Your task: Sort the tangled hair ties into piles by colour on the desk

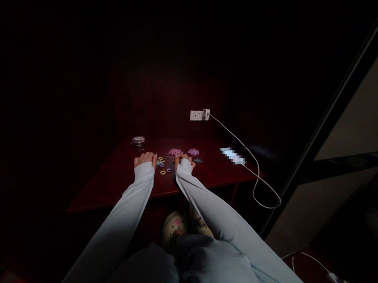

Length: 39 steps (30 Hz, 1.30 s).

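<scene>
Resting low over the dark red tabletop [104, 187], both hands have their fingers curled; whether either grips anything is too dim and small to tell. The left hand [145, 159] is just beside a loose cluster of small coloured rings [161, 160], yellow ones among them. Nearer the front edge, a yellow ring [163, 172] and a purple ring [169, 170] lie close together, between the two wrists. The right hand [184, 160] is near a teal pile [198, 160] on its right, with a larger pink pile [175, 151] and a smaller pinkish-purple pile [193, 152] behind it. A clear jar [138, 142] stands behind the left hand. Farther right lies a pixelated, bright device [232, 155], joined by a white cable [258, 168] to a charger [206, 114] in the wall socket [196, 115].
</scene>
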Available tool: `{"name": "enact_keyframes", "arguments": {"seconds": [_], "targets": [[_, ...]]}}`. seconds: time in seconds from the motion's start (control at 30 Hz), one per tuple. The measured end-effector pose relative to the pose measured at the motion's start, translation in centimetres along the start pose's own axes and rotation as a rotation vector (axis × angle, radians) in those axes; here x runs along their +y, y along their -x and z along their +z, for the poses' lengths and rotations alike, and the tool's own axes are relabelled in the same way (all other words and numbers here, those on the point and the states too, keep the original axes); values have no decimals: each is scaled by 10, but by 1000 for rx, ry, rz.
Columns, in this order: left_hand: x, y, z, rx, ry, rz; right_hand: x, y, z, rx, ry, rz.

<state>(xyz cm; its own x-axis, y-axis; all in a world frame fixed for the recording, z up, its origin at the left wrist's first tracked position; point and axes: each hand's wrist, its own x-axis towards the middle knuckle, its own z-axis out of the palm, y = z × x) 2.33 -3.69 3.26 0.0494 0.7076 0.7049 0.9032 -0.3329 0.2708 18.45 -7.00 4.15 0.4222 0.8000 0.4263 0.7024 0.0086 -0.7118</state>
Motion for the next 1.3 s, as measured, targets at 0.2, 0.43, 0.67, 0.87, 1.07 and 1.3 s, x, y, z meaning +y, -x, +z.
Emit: {"name": "enact_keyframes", "arguments": {"seconds": [0.2,0.43,0.67,0.87,1.07,1.3], "targets": [[3,-4,7,-229,13,178,10,-3,8,-219,-46,-324],[-1,-3,15,-232,71,228,19,-12,8,-283,-38,-300],[-4,-2,14,-203,79,179,42,-31,-23,-76,67,-123],[-7,-4,14,-188,140,197,83,-51,-58,179,173,114],[-6,-8,13,-226,143,147,94,-57,-62,177,248,85],[-4,-4,3,-43,222,43,88,-54,-60,156,273,120]]}}
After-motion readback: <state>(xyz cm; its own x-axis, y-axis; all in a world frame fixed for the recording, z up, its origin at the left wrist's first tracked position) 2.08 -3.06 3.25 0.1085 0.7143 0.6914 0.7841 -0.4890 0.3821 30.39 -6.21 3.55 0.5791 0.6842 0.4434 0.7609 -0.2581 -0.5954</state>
